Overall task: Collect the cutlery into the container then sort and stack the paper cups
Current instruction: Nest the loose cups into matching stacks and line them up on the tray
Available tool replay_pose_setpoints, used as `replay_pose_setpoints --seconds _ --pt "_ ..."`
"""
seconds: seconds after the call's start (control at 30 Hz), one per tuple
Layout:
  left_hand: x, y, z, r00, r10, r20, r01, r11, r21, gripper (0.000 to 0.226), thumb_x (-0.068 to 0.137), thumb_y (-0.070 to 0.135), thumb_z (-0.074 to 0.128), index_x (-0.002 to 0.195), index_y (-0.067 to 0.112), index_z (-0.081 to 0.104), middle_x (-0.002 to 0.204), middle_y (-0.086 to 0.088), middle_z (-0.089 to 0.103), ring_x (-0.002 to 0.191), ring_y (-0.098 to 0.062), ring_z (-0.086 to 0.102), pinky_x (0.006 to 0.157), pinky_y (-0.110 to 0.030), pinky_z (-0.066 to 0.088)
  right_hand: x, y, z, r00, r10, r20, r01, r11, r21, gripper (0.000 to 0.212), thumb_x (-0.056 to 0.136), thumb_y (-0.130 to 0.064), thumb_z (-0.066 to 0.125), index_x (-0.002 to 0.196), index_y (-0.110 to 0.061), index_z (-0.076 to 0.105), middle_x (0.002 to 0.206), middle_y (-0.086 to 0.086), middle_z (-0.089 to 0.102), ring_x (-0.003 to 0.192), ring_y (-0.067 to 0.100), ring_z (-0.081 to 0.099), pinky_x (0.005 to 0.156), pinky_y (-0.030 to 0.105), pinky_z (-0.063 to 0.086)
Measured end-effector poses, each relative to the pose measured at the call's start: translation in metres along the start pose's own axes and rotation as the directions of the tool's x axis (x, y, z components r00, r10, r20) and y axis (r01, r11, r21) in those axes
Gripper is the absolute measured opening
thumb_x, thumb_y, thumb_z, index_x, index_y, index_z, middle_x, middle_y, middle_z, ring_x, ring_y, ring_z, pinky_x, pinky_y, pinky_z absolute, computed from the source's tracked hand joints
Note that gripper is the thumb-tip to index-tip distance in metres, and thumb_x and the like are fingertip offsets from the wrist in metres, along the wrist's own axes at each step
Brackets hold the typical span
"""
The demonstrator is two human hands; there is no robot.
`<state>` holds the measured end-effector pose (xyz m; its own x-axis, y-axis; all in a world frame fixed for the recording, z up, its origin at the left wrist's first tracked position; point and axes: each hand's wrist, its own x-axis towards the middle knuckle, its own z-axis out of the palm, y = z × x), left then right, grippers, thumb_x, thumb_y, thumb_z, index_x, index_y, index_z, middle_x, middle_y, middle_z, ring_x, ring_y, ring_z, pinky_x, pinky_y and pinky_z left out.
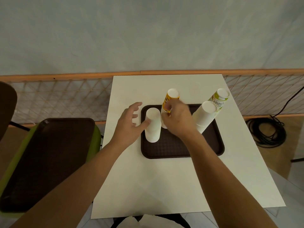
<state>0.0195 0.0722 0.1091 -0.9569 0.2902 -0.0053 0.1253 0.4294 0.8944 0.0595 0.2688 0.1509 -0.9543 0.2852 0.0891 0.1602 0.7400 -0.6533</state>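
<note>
Looks near done on cups; counting four upside-down stacks around the brown tray (181, 150): plain white stack (153, 127) at tray's left edge, yellow printed stack (171, 96) at its far edge, second white stack (205, 117) toward its far right corner, green printed stack (221, 96) just behind that, foot hidden; seeing no loose cups. Can't confirm cutlery step; no cutlery or container in view. Probably only squaring up stacks left.

Reading left hand (130, 125) as spread, thumb tip touching the plain white stack, other fingers off it; right hand (179, 119) curled round lower part of yellow printed stack, fingertips pinching its wall.

Thin paper, tapered cylinders, flat matte bases up, rims nested tight; tray looks like hard plastic, fine grid texture, rounded corners, raised lip; sitting on smooth white table (164, 186).
</note>
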Motion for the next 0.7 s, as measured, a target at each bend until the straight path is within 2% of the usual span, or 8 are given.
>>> replay_pose_setpoints --seconds 0.07,0.1,0.17,0.27,0.37,0.47,0.6,0.7 --pt "0.006 0.006 0.004 0.998 0.052 0.022 -0.054 0.995 0.081 0.078 0.078 0.046 0.083 0.142 0.054 0.040 0.144 0.015 0.045 0.127 -0.011 0.051 0.096 -0.033 0.053 0.018 -0.008 -0.023 0.975 -0.113 -0.190 0.110 0.994 -0.023 0.019 0.086 -0.011 0.064 0.104 -0.008 0.065 0.102 0.003 0.058 0.096 0.024 0.056 0.070 0.023 0.040" --pt "0.009 0.010 0.006 0.996 0.074 0.048 -0.080 0.989 0.123 0.082 0.076 0.045 0.085 0.143 0.055 0.038 0.145 0.016 0.042 0.129 -0.012 0.048 0.100 -0.036 0.051 0.031 -0.010 -0.030 0.964 -0.162 -0.211 0.150 0.986 -0.073 0.026 0.086 -0.014 0.065 0.112 -0.009 0.065 0.111 0.006 0.059 0.104 0.026 0.054 0.078 0.027 0.042" --pt "0.015 0.017 0.013 0.989 0.102 0.105 -0.122 0.969 0.213 0.088 0.073 0.043 0.088 0.145 0.053 0.039 0.148 0.012 0.041 0.133 -0.014 0.045 0.106 -0.040 0.047 0.057 -0.011 -0.037 0.982 -0.168 -0.086 0.147 0.966 -0.211 0.047 0.089 -0.028 0.067 0.134 -0.014 0.059 0.134 0.010 0.052 0.122 0.032 0.046 0.093 0.037 0.045" --pt "0.020 0.022 0.024 0.982 0.112 0.150 -0.153 0.941 0.302 0.079 0.076 0.035 0.087 0.145 0.041 0.049 0.146 0.005 0.048 0.132 -0.017 0.048 0.110 -0.040 0.044 0.088 -0.004 -0.029 0.980 -0.003 0.200 0.084 0.914 -0.397 0.070 0.091 -0.042 0.068 0.153 -0.024 0.040 0.153 0.013 0.035 0.136 0.040 0.036 0.105 0.050 0.044" --pt "0.020 0.018 0.032 0.987 0.117 0.111 -0.145 0.947 0.288 0.060 0.081 0.024 0.083 0.137 0.030 0.060 0.135 0.003 0.059 0.120 -0.020 0.057 0.103 -0.042 0.050 0.099 0.008 -0.011 0.948 0.057 0.314 0.091 0.894 -0.438 0.065 0.093 -0.033 0.070 0.150 -0.018 0.044 0.141 0.014 0.043 0.126 0.038 0.050 0.092 0.042 0.050" --pt "0.020 0.014 0.035 0.987 0.133 0.090 -0.153 0.949 0.275 0.057 0.082 0.020 0.083 0.135 0.028 0.062 0.133 0.003 0.061 0.117 -0.019 0.058 0.099 -0.043 0.052 0.095 0.019 -0.004 0.945 0.065 0.320 0.075 0.910 -0.407 0.050 0.095 -0.021 0.068 0.142 -0.014 0.051 0.125 0.013 0.051 0.110 0.033 0.061 0.078 0.032 0.048" --pt "0.024 0.011 0.034 0.983 0.167 0.078 -0.182 0.949 0.256 0.058 0.082 0.017 0.082 0.135 0.027 0.062 0.133 0.003 0.061 0.117 -0.017 0.057 0.096 -0.043 0.054 0.086 0.027 -0.007 0.947 0.059 0.317 0.087 0.899 -0.428 0.037 0.096 -0.019 0.065 0.131 -0.011 0.056 0.117 0.012 0.050 0.103 0.033 0.062 0.082 0.037 0.055" --pt "0.029 0.010 0.033 0.983 0.167 0.072 -0.180 0.950 0.255 0.058 0.083 0.015 0.080 0.136 0.028 0.061 0.134 0.002 0.060 0.119 -0.019 0.056 0.096 -0.044 0.054 0.078 0.034 -0.013 0.941 0.063 0.334 0.102 0.885 -0.454 0.041 0.096 -0.022 0.067 0.133 -0.012 0.056 0.118 0.012 0.050 0.103 0.032 0.061 0.083 0.037 0.055"
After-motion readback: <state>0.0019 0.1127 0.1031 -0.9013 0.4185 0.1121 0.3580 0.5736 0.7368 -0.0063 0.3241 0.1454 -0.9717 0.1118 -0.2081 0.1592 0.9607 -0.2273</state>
